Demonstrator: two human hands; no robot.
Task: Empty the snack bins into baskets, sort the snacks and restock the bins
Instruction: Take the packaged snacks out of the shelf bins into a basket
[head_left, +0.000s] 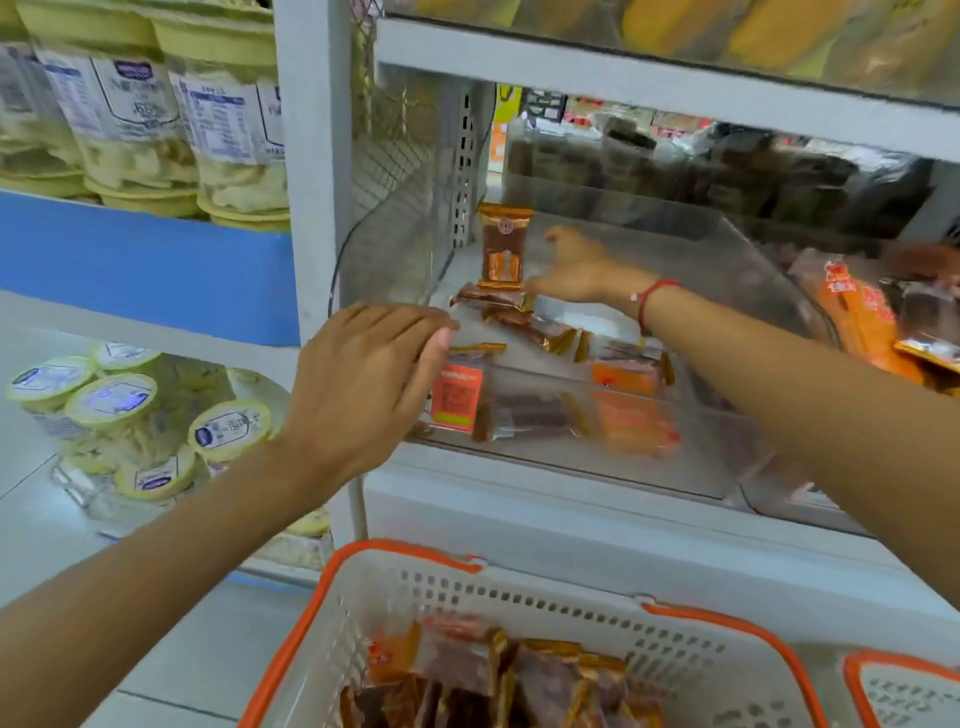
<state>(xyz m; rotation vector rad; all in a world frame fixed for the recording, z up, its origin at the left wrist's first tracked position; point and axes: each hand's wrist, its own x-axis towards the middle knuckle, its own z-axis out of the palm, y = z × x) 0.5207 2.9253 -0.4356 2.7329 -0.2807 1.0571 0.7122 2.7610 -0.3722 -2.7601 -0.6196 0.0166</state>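
Setting: shop shelving (519, 499), clear bin (597, 467) at its middle.
Basket (415, 592): nearest, below the bin, holding brown packets.
Left hand (363, 374): at the bin's front left corner, fingers loosely extended, holding nothing, apparently touching the rim.
Packets (524, 325): few left, flat in the bin.
Right hand (576, 270): deep in the bin, fingers spread.
Upright packet (503, 249): just left of those fingers, long axis vertical; right hand nearer.

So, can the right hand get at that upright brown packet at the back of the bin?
Probably yes. The right hand is already inside the clear bin, fingers beside the upright brown packet, with nothing between them. The left hand is nearer the front, out of its way.
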